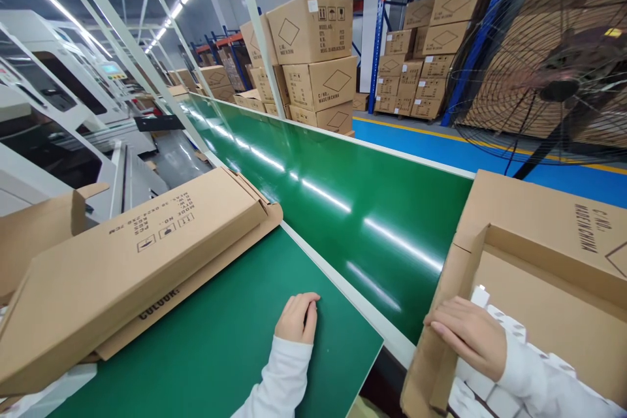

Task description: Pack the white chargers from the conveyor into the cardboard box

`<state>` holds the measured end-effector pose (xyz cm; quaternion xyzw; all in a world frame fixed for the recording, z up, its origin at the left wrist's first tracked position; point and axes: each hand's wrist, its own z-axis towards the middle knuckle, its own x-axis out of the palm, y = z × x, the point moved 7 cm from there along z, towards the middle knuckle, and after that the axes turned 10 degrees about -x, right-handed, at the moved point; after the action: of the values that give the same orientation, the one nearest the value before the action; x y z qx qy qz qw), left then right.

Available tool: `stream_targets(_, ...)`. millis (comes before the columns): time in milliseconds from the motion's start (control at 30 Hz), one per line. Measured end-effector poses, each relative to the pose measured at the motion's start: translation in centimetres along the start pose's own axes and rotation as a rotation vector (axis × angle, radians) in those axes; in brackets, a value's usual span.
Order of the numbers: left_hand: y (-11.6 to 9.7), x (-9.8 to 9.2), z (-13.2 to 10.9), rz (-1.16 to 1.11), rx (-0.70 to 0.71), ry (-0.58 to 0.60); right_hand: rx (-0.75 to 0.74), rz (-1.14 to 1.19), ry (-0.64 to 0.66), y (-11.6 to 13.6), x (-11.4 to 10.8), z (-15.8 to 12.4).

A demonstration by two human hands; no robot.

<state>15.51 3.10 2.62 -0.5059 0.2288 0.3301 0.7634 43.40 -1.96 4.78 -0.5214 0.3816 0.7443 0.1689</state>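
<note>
My left hand rests on the green tabletop, its fingers curled together with nothing visible in them. At the right, my right hand is closed over the near side wall of an open cardboard box, fingertips on its outer edge. Inside that box, partly under my right forearm, lie several small white boxes. To the left of my left hand, a long flat carton with printed markings lies on the tabletop, on top of another cardboard piece.
A green conveyor belt with a pale rail runs past the tabletop. Stacked cartons stand beyond it. A large wire-guarded fan is at the right, before racks of boxes. White machines line the left. An open carton sits at the left edge.
</note>
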Motion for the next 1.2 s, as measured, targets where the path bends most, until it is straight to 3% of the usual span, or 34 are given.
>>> stream_targets(1033,0.1,0.2,0.1,0.0,-0.009,-0.007,-0.036,0.001,-0.039,-0.1,-0.3,0.0)
stream_targets(1200,0.2,0.3,0.1,0.004,-0.001,-0.005,-0.04,-0.018,-0.13,2.4,-0.8,0.2)
